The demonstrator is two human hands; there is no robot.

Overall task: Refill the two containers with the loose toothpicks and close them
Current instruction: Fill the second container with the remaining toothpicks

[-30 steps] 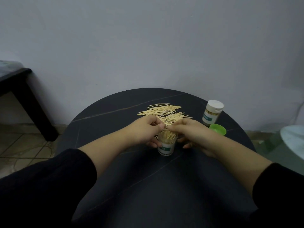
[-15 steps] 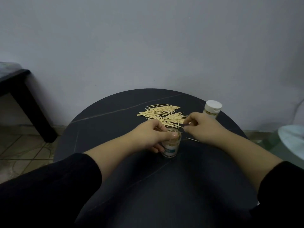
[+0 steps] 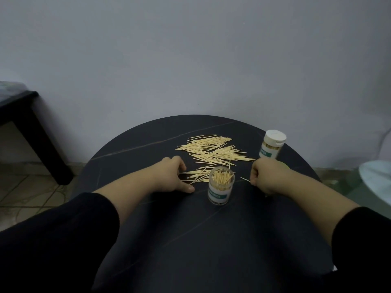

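Note:
An open clear container (image 3: 220, 187), packed with upright toothpicks, stands lidless between my hands. Behind it the loose toothpicks (image 3: 211, 150) lie spread on the round black table (image 3: 190, 240). My left hand (image 3: 172, 176) rests on the table left of the container. Its fingers curl down onto the near ends of a small bunch, hiding the fingertips, and its thumb lies flat on the table. My right hand (image 3: 265, 176) is curled to the right and pinches the end of a single toothpick (image 3: 245, 179). A second container (image 3: 272, 145) with a white lid stands closed at the far right.
A sliver of the green lid (image 3: 285, 166) shows behind my right hand. A dark side table (image 3: 25, 115) stands at the left by the wall. A pale round object (image 3: 376, 178) sits off the table's right edge.
My left hand let go of the open container and moved left onto the near toothpicks. My right hand came down and back to the single toothpick lying right of the container.

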